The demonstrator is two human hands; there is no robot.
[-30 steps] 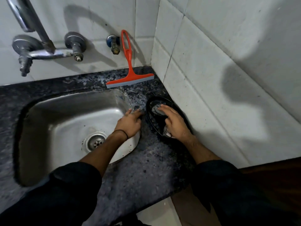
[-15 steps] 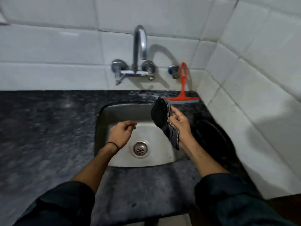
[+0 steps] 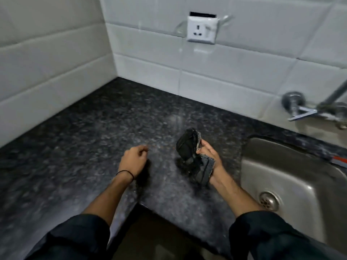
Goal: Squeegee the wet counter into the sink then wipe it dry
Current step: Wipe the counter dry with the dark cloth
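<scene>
My right hand (image 3: 209, 156) grips a folded dark cloth (image 3: 189, 149), black on one side and grey denim on the other, held just above the speckled black counter (image 3: 93, 132). My left hand (image 3: 133, 159) hovers to its left over the counter, empty, with the fingers loosely curled. The steel sink (image 3: 293, 177) with its drain (image 3: 268, 201) lies at the right. A sliver of the red squeegee (image 3: 339, 160) shows at the far right edge behind the sink.
White tiled walls meet in a corner at the back left. A white wall socket (image 3: 202, 30) sits above the counter. The chrome tap (image 3: 308, 107) is mounted on the wall at the right. The counter's front edge forms an inner corner between my arms.
My view has swung left from the sink to the counter corner. My right hand lifted the cloth from beside the sink and carried it left over the counter; my left hand moved left too.
</scene>
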